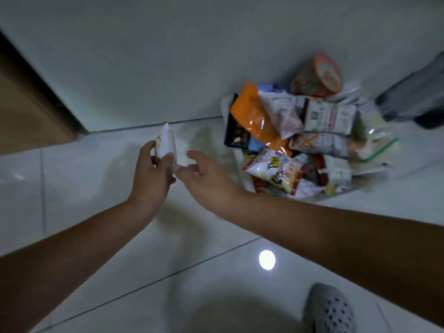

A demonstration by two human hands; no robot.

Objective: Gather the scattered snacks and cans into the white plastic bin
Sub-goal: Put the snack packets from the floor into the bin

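The left hand (150,174) grips a small white packet (165,143) upright, fingers curled round its lower half, probably so the other hand can take it. The right hand (206,179) is relaxed with its fingers spread and holds nothing. Its fingertips are just beside the packet's base, and whether they touch it I cannot tell.

The white bin (240,162) sits on the floor (101,179) beyond the right hand, against the wall (192,56). It is heaped past its rim with snack bags (252,116) and topped by a cup of noodles (317,76), so anything added would likely have to rest on top.

Between the hands and the bin's near edge the floor is bare tile — open room for a short carry rightward.
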